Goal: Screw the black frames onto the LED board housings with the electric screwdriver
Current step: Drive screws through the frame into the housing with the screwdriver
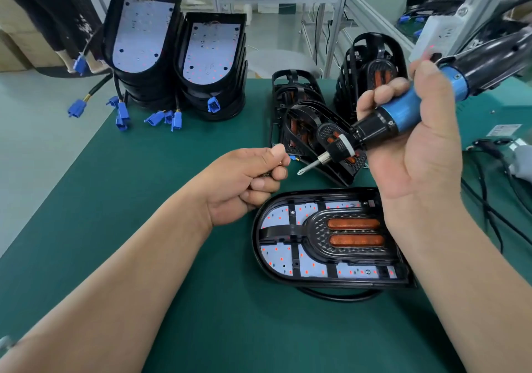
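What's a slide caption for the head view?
Right hand holds electric screwdriver near framed LED housing; left hand pinches something small.

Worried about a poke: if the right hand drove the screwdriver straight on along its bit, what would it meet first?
Probably the left hand, whose curled fingers lie just beyond the screwdriver tip; depth is unclear, so it might pass above them.

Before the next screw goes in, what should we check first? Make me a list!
1. The right hand grips the blue-and-black electric screwdriver: ok.
2. A screw sits on the silver bit tip: not ok, it is bare.
3. The left hand has a screw ready: cannot tell, whatever it pinches is hidden.
4. The black plastic frame lies inside the oval black LED board housing: ok.
5. The housing lies flat on the green mat: ok.
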Available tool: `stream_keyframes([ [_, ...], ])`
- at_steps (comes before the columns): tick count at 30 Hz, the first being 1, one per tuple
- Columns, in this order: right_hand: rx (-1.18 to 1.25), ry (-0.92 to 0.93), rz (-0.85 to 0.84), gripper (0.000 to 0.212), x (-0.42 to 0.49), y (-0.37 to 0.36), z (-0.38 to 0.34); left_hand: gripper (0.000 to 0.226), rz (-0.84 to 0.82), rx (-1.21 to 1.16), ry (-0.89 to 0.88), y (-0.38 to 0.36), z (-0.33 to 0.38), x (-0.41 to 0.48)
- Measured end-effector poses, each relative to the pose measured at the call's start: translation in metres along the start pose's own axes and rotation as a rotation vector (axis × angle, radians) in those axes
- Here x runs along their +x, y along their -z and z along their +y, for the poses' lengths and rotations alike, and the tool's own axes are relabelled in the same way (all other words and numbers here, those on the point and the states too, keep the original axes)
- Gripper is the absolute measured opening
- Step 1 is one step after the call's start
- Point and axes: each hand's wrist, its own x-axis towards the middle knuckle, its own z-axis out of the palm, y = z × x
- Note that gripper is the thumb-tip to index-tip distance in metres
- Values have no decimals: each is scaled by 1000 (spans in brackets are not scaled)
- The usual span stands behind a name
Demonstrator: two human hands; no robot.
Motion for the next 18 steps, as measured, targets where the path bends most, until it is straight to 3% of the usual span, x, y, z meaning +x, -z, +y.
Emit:
stream_keyframes([
  [18, -13, 53, -17, 15, -2, 1, 3, 15, -75, -27, -3, 4, 1, -1],
])
